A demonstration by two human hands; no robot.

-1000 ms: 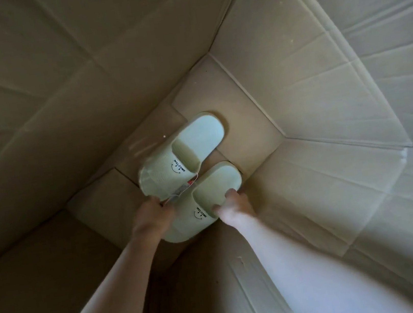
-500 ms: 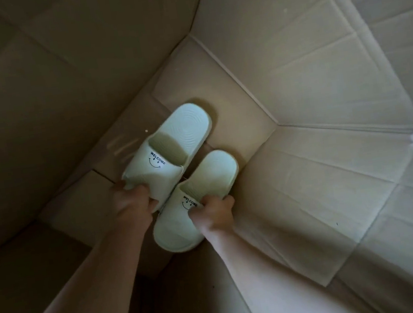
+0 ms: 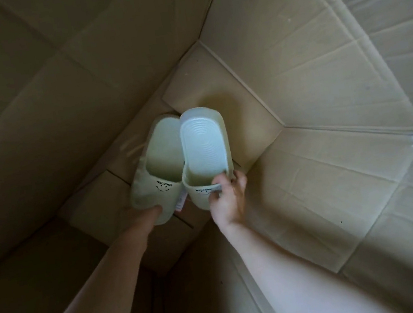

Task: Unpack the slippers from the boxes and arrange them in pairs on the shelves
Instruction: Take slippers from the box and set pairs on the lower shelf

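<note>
Reaching low inside the cardboard box (image 3: pixel 323 85), the left grip (image 3: pixel 144 214) clasps one pale green slipper (image 3: pixel 158 161) by its toe, the right grip (image 3: pixel 229 198) pinches the other slipper (image 3: pixel 204 146) at its strap; advised: raise both together, clear of the walls.

pale green left slipper (image 3: pixel 157 163), "welcome" smiley strap, touching right slipper (image 3: pixel 206 151); toes toward you, inside cardboard box (image 3: pixel 293 63).
</note>
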